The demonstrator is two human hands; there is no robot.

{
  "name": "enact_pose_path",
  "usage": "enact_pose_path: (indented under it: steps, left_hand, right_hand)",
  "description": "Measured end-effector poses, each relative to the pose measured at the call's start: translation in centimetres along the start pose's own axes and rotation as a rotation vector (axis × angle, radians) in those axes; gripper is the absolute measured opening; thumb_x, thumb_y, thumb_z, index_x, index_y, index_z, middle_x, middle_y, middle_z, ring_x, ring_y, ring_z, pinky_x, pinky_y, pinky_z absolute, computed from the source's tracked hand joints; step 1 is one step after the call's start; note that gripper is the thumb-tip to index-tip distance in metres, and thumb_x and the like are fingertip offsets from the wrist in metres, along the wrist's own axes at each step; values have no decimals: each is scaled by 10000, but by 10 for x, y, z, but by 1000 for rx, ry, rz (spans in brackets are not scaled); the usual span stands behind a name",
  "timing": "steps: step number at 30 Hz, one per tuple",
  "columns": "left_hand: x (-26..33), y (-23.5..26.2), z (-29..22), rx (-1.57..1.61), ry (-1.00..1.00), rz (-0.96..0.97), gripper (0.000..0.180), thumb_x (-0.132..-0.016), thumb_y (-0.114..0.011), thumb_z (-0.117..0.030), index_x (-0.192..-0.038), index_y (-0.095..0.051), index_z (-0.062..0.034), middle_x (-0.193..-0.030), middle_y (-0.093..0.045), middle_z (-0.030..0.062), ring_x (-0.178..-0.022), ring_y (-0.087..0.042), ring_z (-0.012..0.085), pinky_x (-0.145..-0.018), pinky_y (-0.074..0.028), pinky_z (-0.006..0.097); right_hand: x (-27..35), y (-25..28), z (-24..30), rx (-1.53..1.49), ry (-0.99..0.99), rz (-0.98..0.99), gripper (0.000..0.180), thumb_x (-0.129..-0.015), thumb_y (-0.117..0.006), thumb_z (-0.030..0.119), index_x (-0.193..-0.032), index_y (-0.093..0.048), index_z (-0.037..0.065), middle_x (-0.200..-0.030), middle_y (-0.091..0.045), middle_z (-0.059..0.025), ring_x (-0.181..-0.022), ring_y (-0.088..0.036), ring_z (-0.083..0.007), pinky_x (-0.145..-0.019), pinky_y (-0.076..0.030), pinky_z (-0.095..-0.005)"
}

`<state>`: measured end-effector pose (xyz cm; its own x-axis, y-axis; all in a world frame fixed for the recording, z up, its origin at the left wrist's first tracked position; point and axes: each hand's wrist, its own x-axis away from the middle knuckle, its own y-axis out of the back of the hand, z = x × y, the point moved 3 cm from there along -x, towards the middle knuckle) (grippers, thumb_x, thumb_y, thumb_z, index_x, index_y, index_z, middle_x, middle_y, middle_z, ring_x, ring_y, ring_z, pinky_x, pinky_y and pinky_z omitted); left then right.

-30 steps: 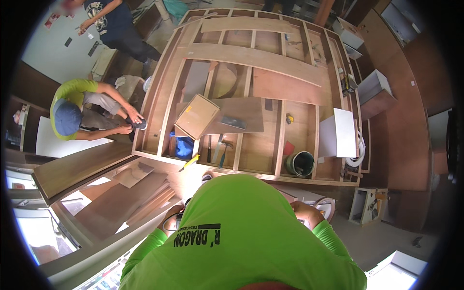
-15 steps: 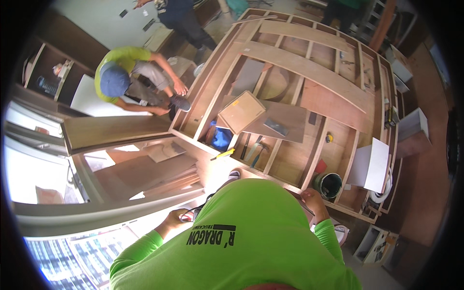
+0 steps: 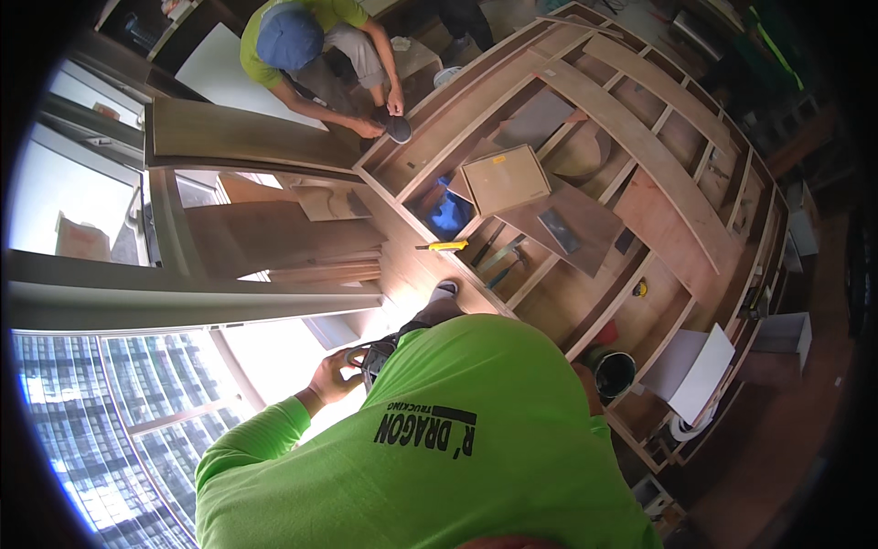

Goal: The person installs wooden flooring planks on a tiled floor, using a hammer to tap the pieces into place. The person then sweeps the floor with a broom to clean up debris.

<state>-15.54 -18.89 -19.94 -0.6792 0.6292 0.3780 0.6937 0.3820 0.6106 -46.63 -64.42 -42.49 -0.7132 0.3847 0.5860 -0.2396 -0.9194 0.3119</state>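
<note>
My left hand (image 3: 335, 378) is beside my left hip, its fingers closed on a dark object with a thin black cord (image 3: 373, 359). My shirt partly covers that object, and its kind does not show clearly. Most of my right hand (image 3: 587, 382) is behind the bright green shirt, fingers hidden, close to a dark round bucket (image 3: 611, 371) at the edge of a wooden frame (image 3: 560, 352). On the frame's near edge lies a yellow utility knife (image 3: 446, 246). A hammer (image 3: 508, 267) rests in a compartment just beyond it.
A cardboard box (image 3: 506, 183) and a brown panel (image 3: 590, 233) lie across the frame, near a blue bag (image 3: 449, 212). At the far left crouches a co-worker in a blue cap (image 3: 290, 37), hands at a shoe. Stacked boards (image 3: 274, 229) are left; a bright window (image 3: 110, 384) is lower left.
My view has turned, so the frame sits farther right and the window shows more. My right hand has slipped mostly behind my shirt. The co-worker's hands have come together at the shoe.
</note>
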Motion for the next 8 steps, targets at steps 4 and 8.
enact_pose_path:
  steps: [4, 8]
  left_hand:
    - [-4, -3, -3, -33, -19, 11, 453, -798, -740, -126, -1232, -628, -60, -1120, -669, 141, -918, -701, 238, -851, -558, 349]
    - [-12, -4, 9, -106, -31, -11, 475, -804, -787, -292, -1235, -670, -131, -1020, -706, 85, -893, -684, 219, -798, -541, 358]
  right_hand:
    - [-18, 17, -23, 153, -22, -24, 369, -889, -615, 357, -936, -700, 1, -872, -685, -214, -869, -662, -391, -764, -492, -449]
    - [9, 34, -52, -37, -163, 101, 393, -885, -629, 383, -998, -706, 15, -970, -700, -224, -928, -680, -356, -820, -507, -434]
